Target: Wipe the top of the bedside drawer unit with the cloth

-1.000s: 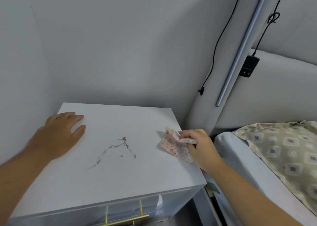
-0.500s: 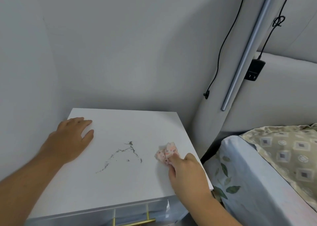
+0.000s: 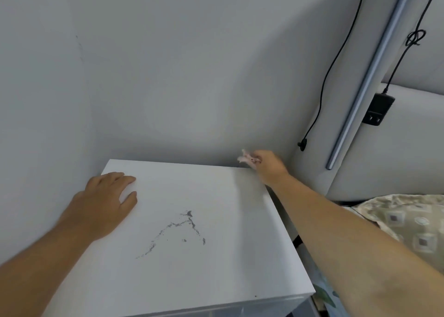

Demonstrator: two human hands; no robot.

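The white top of the bedside drawer unit (image 3: 216,268) fills the lower middle of the head view. A dark grey smear of dirt (image 3: 182,230) lies near its centre. My left hand (image 3: 103,201) rests flat on the top near the far left corner, fingers apart. My right hand (image 3: 268,166) is at the far right corner, against the wall, closed on a small pink patterned cloth (image 3: 247,160) that sticks out to the left of the fingers. The cloth is well away from the smear.
Grey walls meet behind the unit. A padded headboard (image 3: 396,148) with a metal trim strip (image 3: 360,88) stands to the right, with black cables (image 3: 322,88) and a plug adapter (image 3: 378,110) hanging on it. A patterned pillow (image 3: 408,220) lies on the bed at the right.
My right hand has swept the cloth from the near right part of the top up along the right edge to the far right corner. My left hand has stayed put.
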